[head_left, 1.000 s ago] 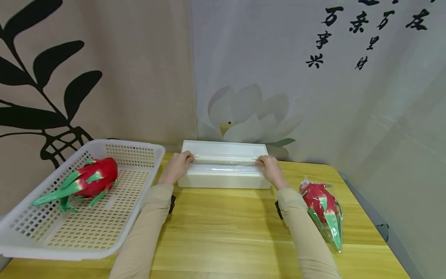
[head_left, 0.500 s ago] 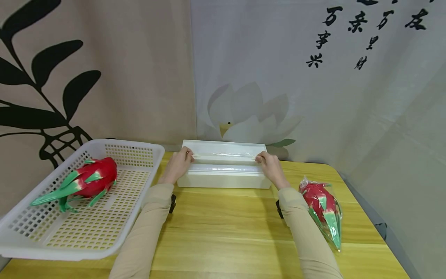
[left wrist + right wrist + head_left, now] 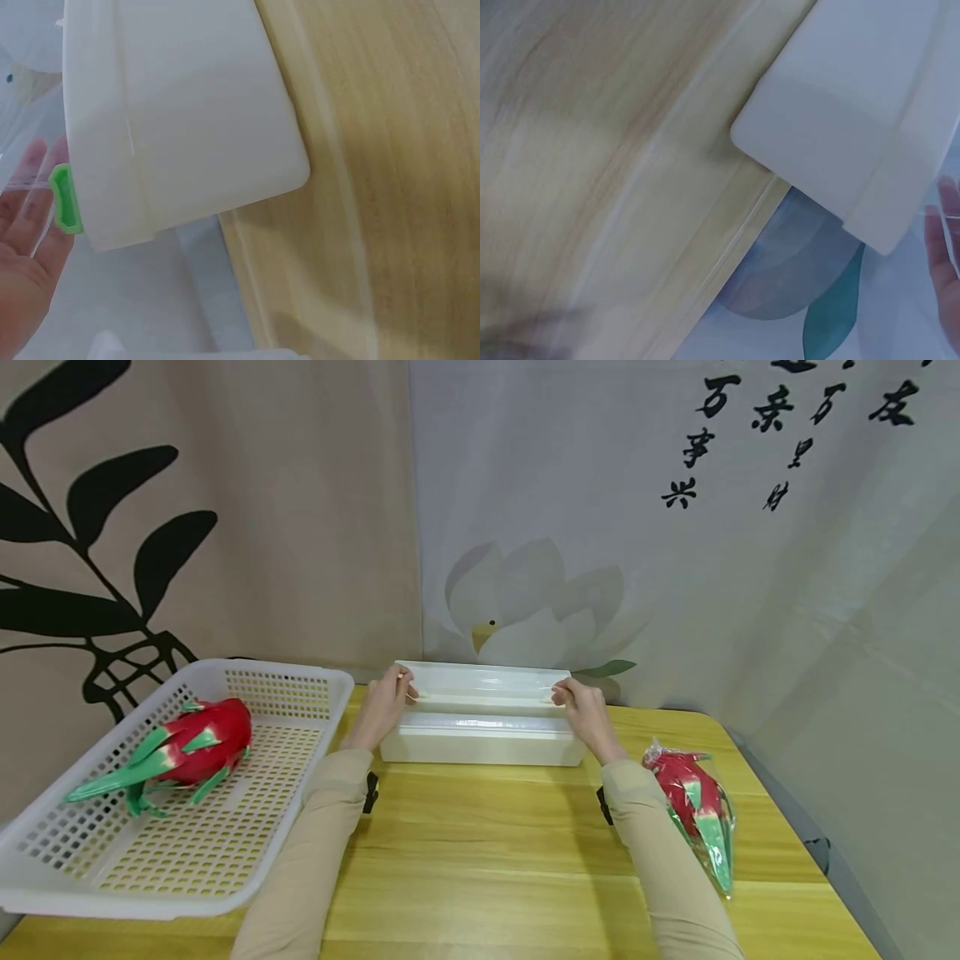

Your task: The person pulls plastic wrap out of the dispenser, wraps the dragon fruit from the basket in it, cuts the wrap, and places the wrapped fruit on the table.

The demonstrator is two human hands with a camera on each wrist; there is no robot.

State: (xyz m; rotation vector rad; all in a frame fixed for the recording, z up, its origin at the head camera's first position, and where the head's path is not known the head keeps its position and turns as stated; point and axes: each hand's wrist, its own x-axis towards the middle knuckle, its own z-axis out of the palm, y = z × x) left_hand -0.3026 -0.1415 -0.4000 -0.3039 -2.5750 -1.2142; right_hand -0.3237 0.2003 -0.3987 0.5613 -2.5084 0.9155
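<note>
A long white cling film dispenser [image 3: 483, 750] stands near the table's back edge in the head view. Over its top, my left hand [image 3: 384, 706] pinches one end of the clear cling film [image 3: 30, 182]. My right hand [image 3: 587, 717] pinches the other end, so the film spans between the two hands. In the left wrist view a green slider [image 3: 66, 199] sits at the dispenser's edge beside my fingers. The right wrist view shows only part of my right fingers [image 3: 939, 247], past the dispenser's end. Most of the film is hard to see against the white dispenser.
On the left, a white perforated basket [image 3: 343, 697] holds a red and green dragon fruit [image 3: 213, 727]. Beside my right forearm lies another dragon fruit [image 3: 693, 802] wrapped in clear film. Printed curtains [image 3: 525, 460] hang just behind the wooden table [image 3: 480, 860].
Both hands rise slightly at the dispenser, fingers still pinching the film's ends. The film's shine moves from low between the hands up over the back of the dispenser. Basket and fruits stay put.
</note>
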